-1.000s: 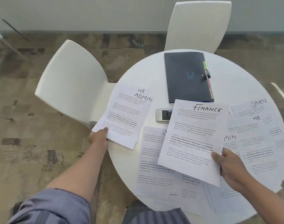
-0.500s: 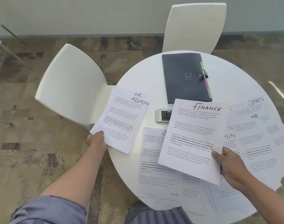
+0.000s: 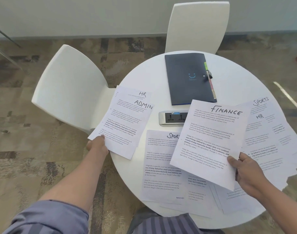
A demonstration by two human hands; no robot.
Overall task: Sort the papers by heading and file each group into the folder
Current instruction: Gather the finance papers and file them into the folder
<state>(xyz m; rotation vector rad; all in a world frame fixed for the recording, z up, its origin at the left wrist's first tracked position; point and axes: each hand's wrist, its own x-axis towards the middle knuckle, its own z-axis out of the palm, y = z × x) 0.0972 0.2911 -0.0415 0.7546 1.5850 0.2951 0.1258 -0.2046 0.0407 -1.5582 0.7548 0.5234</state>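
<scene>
Two hands are busy at once: the left hand (image 3: 98, 145) pinches the bottom corner of a small stack whose top sheet reads ADMIN (image 3: 123, 125), with an HR sheet (image 3: 141, 94) peeking out behind it, held over the left edge of the round white bench (image 3: 144, 76); the right hand (image 3: 245, 171) grips the lower right corner of the FINANCE sheet (image 3: 207, 141), lifted above the loose papers near the front edge. The dark folder (image 3: 189, 78) lies shut at the far edge, coloured tabs showing along its right side, well apart from both hands. The risk, as I judge it, is in the left-hand stack: an HR page and an ADMIN page in one grasp may mean two headings mixed, though it could be that they are deliberately fanned; the view does not settle it. Held by a corner only, either sheet could droop and slip, and the left stack overhangs the bench edge, so a dropped page would go to the floor. A SPORTS sheet (image 3: 161, 164) lies flat at the front edge, partly under the FINANCE page, and a spread heap with another SPORTS page (image 3: 261, 105) and an HR page (image 3: 262, 125) covers the right edge. A silver socket block (image 3: 171, 118) sits mid-bench between papers and folder. Two white chairs (image 3: 68, 88) stand close by.
</scene>
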